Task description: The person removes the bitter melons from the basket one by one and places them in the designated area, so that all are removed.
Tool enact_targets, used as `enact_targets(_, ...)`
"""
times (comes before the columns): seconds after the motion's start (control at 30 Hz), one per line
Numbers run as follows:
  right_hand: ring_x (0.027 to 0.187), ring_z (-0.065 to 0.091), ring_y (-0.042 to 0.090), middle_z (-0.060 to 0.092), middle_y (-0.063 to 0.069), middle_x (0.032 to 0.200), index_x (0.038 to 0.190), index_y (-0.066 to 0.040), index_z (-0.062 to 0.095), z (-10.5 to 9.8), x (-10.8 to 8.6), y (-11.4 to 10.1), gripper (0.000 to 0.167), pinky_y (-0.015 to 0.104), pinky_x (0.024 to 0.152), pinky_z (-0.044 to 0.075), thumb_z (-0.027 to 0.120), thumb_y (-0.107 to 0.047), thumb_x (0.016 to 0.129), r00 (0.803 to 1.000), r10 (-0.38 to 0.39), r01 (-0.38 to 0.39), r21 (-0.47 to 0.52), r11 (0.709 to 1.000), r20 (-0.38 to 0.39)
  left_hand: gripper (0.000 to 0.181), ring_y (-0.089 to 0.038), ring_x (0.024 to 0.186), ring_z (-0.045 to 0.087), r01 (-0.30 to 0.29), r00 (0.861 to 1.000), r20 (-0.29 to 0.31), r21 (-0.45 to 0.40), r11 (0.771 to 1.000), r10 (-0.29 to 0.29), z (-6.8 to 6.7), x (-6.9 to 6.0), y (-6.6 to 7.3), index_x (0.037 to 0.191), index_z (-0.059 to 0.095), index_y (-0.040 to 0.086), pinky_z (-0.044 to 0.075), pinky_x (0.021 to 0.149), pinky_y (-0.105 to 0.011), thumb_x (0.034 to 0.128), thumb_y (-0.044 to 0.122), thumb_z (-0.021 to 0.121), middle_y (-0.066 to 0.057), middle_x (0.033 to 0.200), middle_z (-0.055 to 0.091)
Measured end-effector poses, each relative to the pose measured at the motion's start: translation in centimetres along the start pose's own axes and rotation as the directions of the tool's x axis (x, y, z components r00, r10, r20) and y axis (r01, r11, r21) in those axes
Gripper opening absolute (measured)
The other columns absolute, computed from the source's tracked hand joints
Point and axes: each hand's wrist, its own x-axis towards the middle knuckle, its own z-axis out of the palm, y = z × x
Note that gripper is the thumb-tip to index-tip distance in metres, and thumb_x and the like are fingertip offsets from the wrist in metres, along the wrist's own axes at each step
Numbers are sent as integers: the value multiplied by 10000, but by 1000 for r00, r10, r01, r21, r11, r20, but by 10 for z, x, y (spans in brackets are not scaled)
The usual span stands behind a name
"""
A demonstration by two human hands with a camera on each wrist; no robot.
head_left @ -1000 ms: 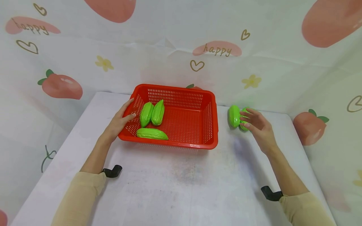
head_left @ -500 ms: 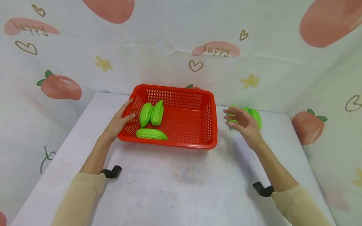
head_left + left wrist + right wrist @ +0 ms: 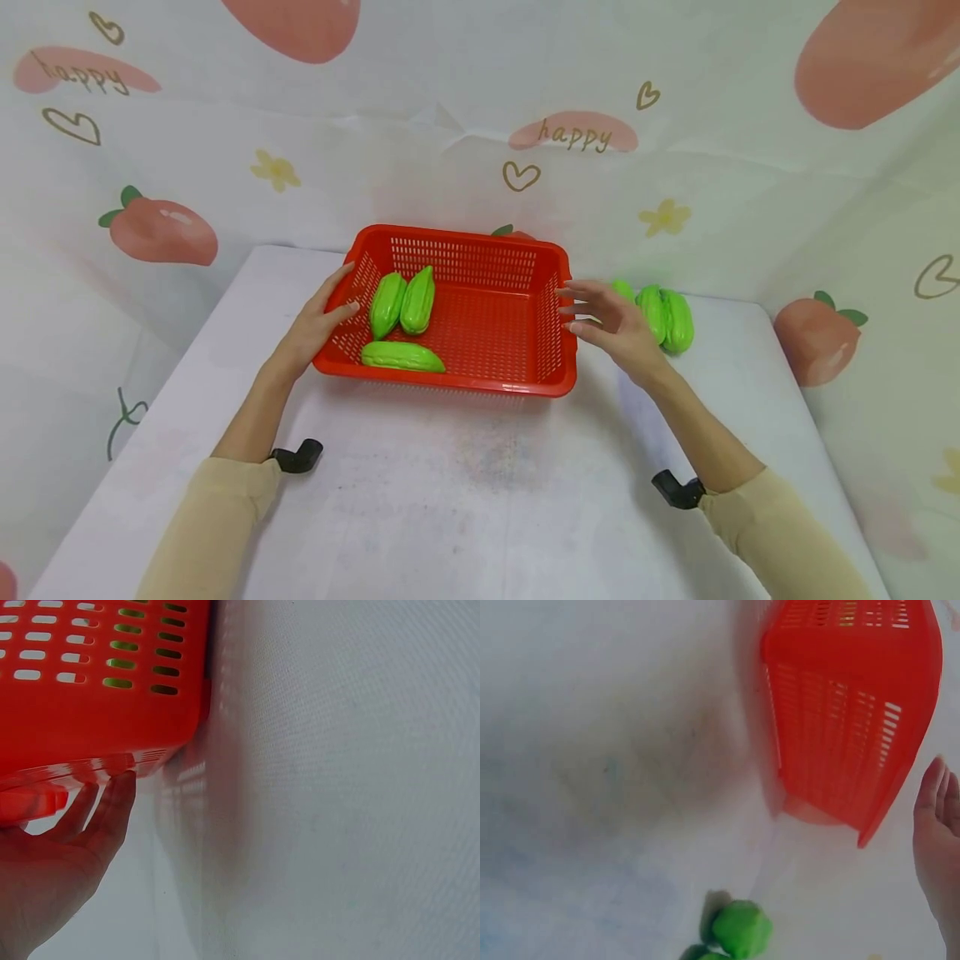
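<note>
A red plastic basket [image 3: 480, 383] with slotted walls sits on the table. Inside are three glossy green ridged fruits, two side by side [image 3: 387, 306] and one [image 3: 402, 357] lying along the front wall. My left hand [image 3: 307, 329] grips the basket's left rim, thumb over it; in the left wrist view the fingers [image 3: 112, 806] reach under the rim against the outer wall. My right hand [image 3: 611, 329] is beside the right rim, fingers spread and holding nothing; whether the fingertips touch it I cannot tell. The right wrist view shows a gap between hand [image 3: 937, 832] and basket.
Right of the basket, behind my right hand, lie three more green fruits [image 3: 677, 322], one partly hidden. A printed cloth [image 3: 450, 167] hangs right behind the white table [image 3: 480, 500]. Each wrist wears a black mount [image 3: 298, 457].
My right hand has moved left from over the green fruits at the right to the basket's right rim, carrying nothing. The left hand and basket have stayed in place.
</note>
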Motion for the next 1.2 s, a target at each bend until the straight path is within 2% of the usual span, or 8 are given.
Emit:
enact_targets(0.17,1186,535,414,526,187,1380,1440,-12,449,12,2,0,542,335,914,532,629,20,929,998,40,-38,-61,997,45,643,-343,1258,423,-8,1000,13,3,1000,7,3,3,0,1591,162,379,505,864,-266,1039,244,463,-120,1576,252)
enact_targets(0.33,1183,574,312,535,134,1389,1442,-60,466,27,8,0,547,348,902,540,650,-21,929,991,88,-77,-102,992,102,650,-354,1260,430,1,1000,15,-5,1000,-1,4,4,0,1592,154,377,514,870,-284,1039,234,463,-128,1568,264)
enact_targets(0.47,1158,599,274,522,183,1399,1426,-39,486,40,17,1,538,358,873,553,665,-23,918,985,105,-85,-141,986,134,667,-391,1263,424,18,1000,21,-2,1000,-18,5,-5,18,1606,134,302,517,906,-353,1033,183,454,-165,1570,253)
enact_targets(0.57,1164,589,358,533,167,1393,1412,-40,502,49,24,1,527,364,865,556,670,-15,913,982,107,-83,-153,985,158,669,-412,1262,420,22,999,27,-4,1000,-21,7,-12,31,1610,128,245,512,915,-371,1029,162,449,-192,1571,243)
enact_targets(0.7,1188,558,431,565,56,1372,1402,-94,528,60,32,2,511,380,920,532,682,-43,917,974,131,-101,-167,981,183,669,-397,1249,431,25,999,23,-8,1000,-25,4,-9,25,1609,133,268,519,867,-310,1029,165,452,-177,1569,247)
enact_targets(0.9,1170,584,360,581,39,1354,1395,-120,545,76,44,5,502,446,968,497,701,-92,918,965,151,-107,-204,973,215,667,-377,1232,442,29,1000,11,1,1000,-29,0,1,6,1605,117,329,529,809,-261,1038,192,442,-172,1565,257)
enact_targets(1.2,1085,639,194,596,0,1319,1374,-150,563,99,57,10,500,452,940,512,721,-95,904,947,148,-79,-241,967,286,678,-369,1239,434,31,1000,3,0,1000,-31,-2,1,1,1602,113,348,523,805,-248,1037,203,459,-165,1563,261)
